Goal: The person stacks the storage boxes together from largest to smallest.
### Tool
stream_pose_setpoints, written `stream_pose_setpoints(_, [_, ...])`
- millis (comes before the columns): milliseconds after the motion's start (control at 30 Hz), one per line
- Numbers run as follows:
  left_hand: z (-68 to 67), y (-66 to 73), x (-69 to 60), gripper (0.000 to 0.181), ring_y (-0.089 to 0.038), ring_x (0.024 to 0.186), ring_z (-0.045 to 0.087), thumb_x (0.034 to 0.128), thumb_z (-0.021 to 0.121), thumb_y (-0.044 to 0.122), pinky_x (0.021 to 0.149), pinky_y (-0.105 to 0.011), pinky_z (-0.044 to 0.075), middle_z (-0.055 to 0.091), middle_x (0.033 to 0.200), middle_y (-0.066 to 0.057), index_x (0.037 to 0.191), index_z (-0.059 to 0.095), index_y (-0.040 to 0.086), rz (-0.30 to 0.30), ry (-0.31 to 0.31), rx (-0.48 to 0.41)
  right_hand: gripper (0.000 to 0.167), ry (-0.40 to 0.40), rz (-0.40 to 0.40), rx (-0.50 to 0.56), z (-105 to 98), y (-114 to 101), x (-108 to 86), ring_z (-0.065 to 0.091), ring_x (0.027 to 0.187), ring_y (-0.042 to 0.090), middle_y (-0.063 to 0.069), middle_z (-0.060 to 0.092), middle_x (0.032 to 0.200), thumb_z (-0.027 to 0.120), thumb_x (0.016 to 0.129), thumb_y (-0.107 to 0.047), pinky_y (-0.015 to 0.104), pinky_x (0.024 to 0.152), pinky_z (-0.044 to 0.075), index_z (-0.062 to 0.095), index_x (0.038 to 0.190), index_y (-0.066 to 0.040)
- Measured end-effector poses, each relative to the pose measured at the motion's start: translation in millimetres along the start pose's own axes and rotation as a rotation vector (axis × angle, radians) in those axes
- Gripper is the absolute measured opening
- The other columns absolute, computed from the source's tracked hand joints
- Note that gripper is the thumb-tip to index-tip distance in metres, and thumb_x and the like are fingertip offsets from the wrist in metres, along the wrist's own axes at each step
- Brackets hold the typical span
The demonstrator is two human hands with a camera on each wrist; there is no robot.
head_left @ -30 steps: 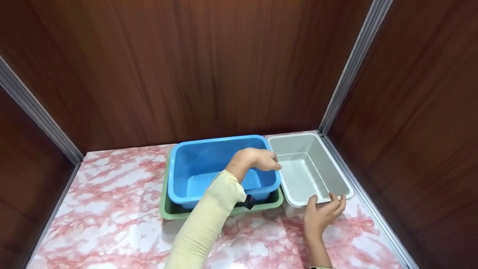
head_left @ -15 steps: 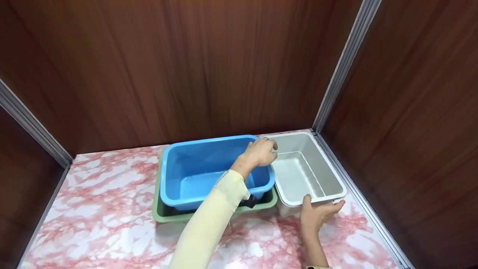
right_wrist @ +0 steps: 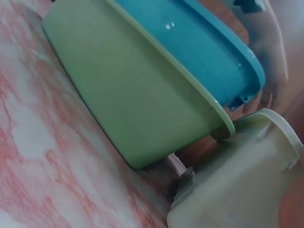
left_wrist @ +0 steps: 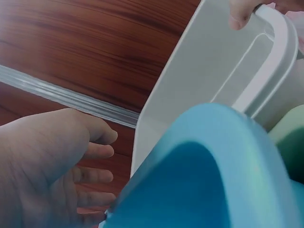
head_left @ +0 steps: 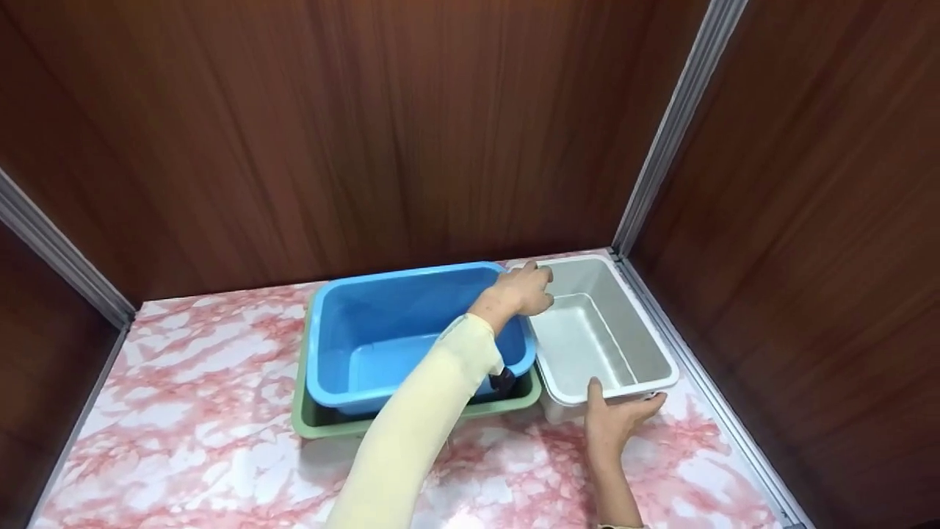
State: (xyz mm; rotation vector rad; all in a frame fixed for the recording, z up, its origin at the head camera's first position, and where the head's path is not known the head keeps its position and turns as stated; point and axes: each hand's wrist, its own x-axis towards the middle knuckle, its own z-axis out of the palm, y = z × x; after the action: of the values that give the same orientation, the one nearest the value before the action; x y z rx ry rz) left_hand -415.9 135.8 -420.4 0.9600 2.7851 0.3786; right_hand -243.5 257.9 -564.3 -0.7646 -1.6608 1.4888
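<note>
A blue plastic bin (head_left: pixel 396 323) sits inside a green bin (head_left: pixel 308 419). A light grey bin (head_left: pixel 587 338) stands against their right end. My left hand (head_left: pixel 525 289) is over the corner where the blue and grey rims meet. Its fingers look loosely bent and hold nothing in the left wrist view, beside the blue bin (left_wrist: pixel 228 137). At the near edge of the grey bin, my right hand (head_left: pixel 613 422) grips the rim, thumb over the inside and fingers outside under the lip. Most of that hand is out of the right wrist view.
Brown wood-grain panels (head_left: pixel 367 132) stand behind and at both sides. A metal corner post (head_left: pixel 679 117) and a metal strip (head_left: pixel 723 419) run close to the grey bin. The tabletop (head_left: pixel 198 411) has a pink and white marbled surface.
My left hand has moved away from me towards the far corner, and its fingers have loosened. My right thumb and fingers have settled on the grey rim. The bins look unmoved.
</note>
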Motion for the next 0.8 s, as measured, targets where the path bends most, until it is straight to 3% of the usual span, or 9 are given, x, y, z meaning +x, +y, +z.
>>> stream_pose_setpoints(233, [0.3,2.0,25.1,0.053,-0.024,0.131,0.041,0.0961,0.053,0.029,0.108,-0.045,0.030,0.044,0.144,-0.007,0.145,0.043,0.013,-0.016,-0.016,0.022,0.106,-0.042,-0.020,0.085,2.8,-1.3,0.7,0.004,0.143,0.023,0.020,-0.003,0.156,0.066,0.081,0.002,0.025,0.112,0.004,-0.014,0.151,-0.002])
stream_pose_setpoints(400, [2.4,-2.9,39.1,0.050,-0.021,0.133,0.040,0.0974,0.052,0.027,0.108,-0.042,0.031,0.044,0.146,-0.003,0.145,0.045,0.013,-0.027,-0.097,-0.014,0.106,-0.037,-0.008,0.097,3.5,-1.5,-0.8,0.003,0.144,0.022,0.019,-0.004,0.157,0.064,0.081,0.004,0.025,0.112,0.003,-0.014,0.151,-0.003])
stream_pose_setpoints(633, [11.3,-10.8,54.6,0.060,-0.023,0.139,0.032,0.0965,0.052,0.026,0.110,-0.041,0.028,0.034,0.154,-0.006,0.152,0.033,0.015,-0.064,-0.138,-0.041,0.104,0.009,-0.020,0.252,6.7,2.2,-8.3,0.010,0.144,0.027,0.017,0.002,0.158,0.062,0.080,0.011,0.036,0.114,0.014,-0.010,0.153,-0.008])
stream_pose_setpoints(800, [11.0,-11.9,67.0,0.064,-0.025,0.140,0.028,0.0964,0.052,0.028,0.110,-0.043,0.028,0.029,0.156,-0.008,0.154,0.028,0.015,-0.099,-0.139,-0.026,0.101,0.007,-0.025,0.275,7.6,-0.6,-9.2,0.011,0.144,0.032,0.017,0.005,0.158,0.062,0.082,0.011,0.041,0.114,0.016,-0.006,0.154,-0.010])
